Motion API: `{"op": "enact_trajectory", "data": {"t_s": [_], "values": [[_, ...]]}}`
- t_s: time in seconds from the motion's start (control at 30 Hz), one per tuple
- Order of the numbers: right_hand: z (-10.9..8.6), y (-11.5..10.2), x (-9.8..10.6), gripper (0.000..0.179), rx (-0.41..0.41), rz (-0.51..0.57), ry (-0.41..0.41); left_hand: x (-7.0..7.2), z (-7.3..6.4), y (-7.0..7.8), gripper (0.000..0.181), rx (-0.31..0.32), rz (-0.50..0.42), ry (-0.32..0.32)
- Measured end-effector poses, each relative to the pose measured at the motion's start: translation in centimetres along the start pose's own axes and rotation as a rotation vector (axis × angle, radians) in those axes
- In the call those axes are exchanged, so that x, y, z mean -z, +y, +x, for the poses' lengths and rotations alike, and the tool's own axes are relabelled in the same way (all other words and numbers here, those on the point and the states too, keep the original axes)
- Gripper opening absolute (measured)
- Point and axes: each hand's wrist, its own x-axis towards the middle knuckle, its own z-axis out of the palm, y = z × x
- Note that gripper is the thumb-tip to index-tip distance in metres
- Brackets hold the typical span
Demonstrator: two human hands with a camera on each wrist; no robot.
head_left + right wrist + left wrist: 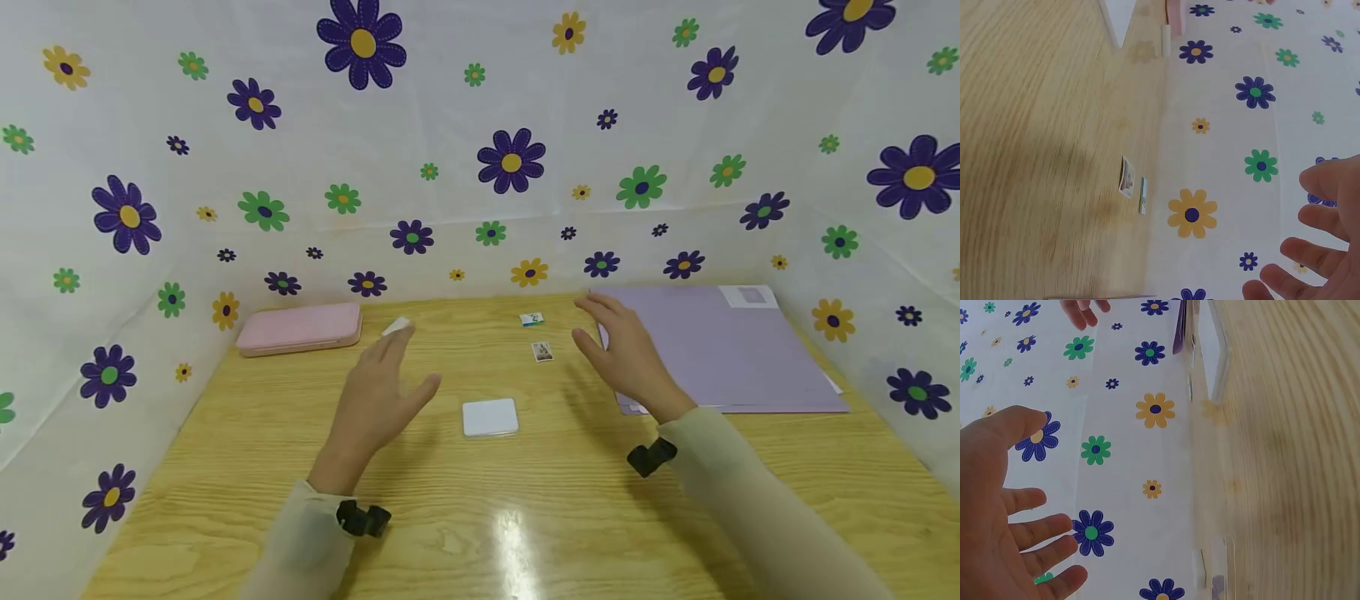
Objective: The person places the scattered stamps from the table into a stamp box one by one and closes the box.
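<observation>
Both hands are raised above the wooden table with their fingers extended, holding nothing. My left hand (378,396) hovers left of a white flat rectangular thing with rounded corners (490,417). A small white block-like piece (396,326) lies beyond it, partly covered by the fingertips. My right hand (626,350) is over the left edge of a purple folder (720,354). To its left lie a small stamp-like picture (542,352) and a small white, blue and green piece (532,319). In the right wrist view, fingers (1313,253) are spread apart from the picture (1127,177).
A pink case (300,329) lies at the back left of the table (450,517). White cloth with printed flowers (450,108) encloses the back and both sides. The purple folder takes up the back right, with a white label (765,302) at its top corner.
</observation>
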Motion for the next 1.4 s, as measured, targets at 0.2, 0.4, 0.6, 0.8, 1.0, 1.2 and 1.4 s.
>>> {"op": "enact_trajectory", "data": {"t_s": [0.2, 0.4, 0.6, 0.8, 1.0, 1.2, 1.4], "values": [[1.5, 0.2, -0.8, 0.044, -0.086, 0.162, -0.056, -0.5, 0.2, 0.7, 0.076, 0.040, -0.096, -0.070], [3.0, 0.8, -1.5, 0.042, -0.216, 0.281, -0.135, -1.4, 0.4, 1.0, 0.075, 0.070, -0.241, -0.154], [4.3, 1.4, -2.3, 0.035, -0.301, 0.362, -0.217, -2.2, 0.8, 0.9, 0.073, 0.093, -0.328, -0.232], [5.1, 2.4, -3.5, 0.033, -0.344, 0.398, -0.291, -3.4, 1.2, 0.7, 0.076, 0.131, -0.369, -0.316], [5.5, 3.4, -4.5, 0.032, -0.354, 0.350, -0.332, -3.9, 1.7, 0.8, 0.078, 0.119, -0.368, -0.391], [5.9, 4.6, -5.8, 0.028, -0.383, 0.344, -0.363, -4.3, 1.7, 0.7, 0.075, 0.094, -0.373, -0.452], [6.1, 5.5, -6.9, 0.028, -0.429, 0.317, -0.388, -4.8, 1.8, 0.6, 0.070, 0.060, -0.363, -0.508]]}}
